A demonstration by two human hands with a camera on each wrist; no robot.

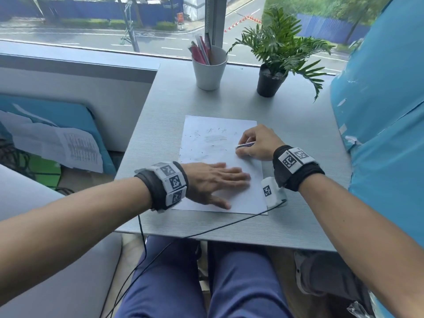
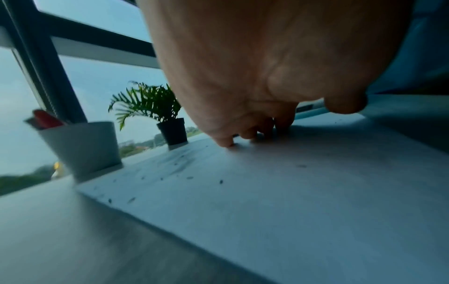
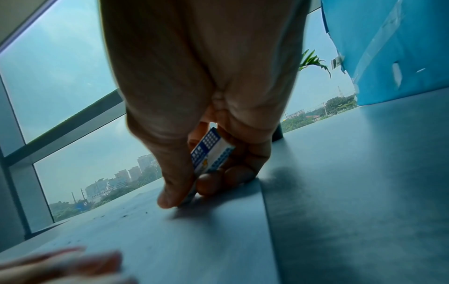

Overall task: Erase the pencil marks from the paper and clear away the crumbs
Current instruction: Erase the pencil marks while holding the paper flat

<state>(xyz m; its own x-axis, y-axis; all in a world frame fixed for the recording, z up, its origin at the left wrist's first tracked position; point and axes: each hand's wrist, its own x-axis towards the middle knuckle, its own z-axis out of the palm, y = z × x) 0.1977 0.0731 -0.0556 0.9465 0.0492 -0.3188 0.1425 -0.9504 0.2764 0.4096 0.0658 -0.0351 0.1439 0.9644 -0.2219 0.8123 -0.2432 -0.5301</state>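
Observation:
A white sheet of paper (image 1: 213, 157) lies on the grey table (image 1: 298, 203), with faint pencil marks (image 1: 215, 138) near its top and dark eraser crumbs (image 1: 195, 154) scattered over it. My left hand (image 1: 220, 180) lies flat, fingers straight, pressing on the lower part of the sheet. My right hand (image 1: 250, 145) pinches a white eraser in a blue sleeve (image 1: 245, 145) at the sheet's right edge. In the right wrist view the eraser (image 3: 211, 155) is tilted between thumb and fingers, its tip on the paper (image 3: 170, 240). Crumbs (image 2: 189, 177) dot the paper (image 2: 291, 192) in the left wrist view.
A white cup (image 1: 210, 70) with pens and a potted plant (image 1: 270, 81) stand at the table's far edge by the window. A blue panel (image 1: 385, 111) rises along the right side. A black cable (image 1: 206, 232) crosses the near edge. Papers (image 1: 57, 143) lie on the left.

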